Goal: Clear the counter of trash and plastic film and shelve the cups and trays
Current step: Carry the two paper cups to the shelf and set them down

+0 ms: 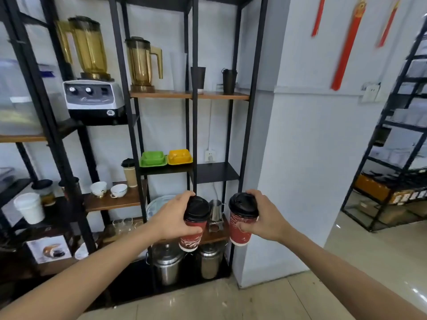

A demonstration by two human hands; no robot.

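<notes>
I hold two red paper cups with black lids in front of a black metal shelving unit [254, 72]. My left hand [171, 218] is wrapped around the left red cup [193, 236], which tilts slightly. My right hand [265, 218] grips the right red cup [239, 229] from its right side. Both cups hang in the air in front of the lower shelves. Just above them is a bare black shelf [216, 173]. A green tray [153, 159] and a yellow tray [179, 157] sit side by side on the shelf to its left.
Blender jugs [143, 63] and dark cups [229, 80] stand on the upper wooden shelf. A blender base [92, 98], teacups [119, 190] and white cups [29, 207] fill the left rack. Steel pots [168, 264] sit at the bottom. A white pillar [300, 158] is at right, another rack beyond.
</notes>
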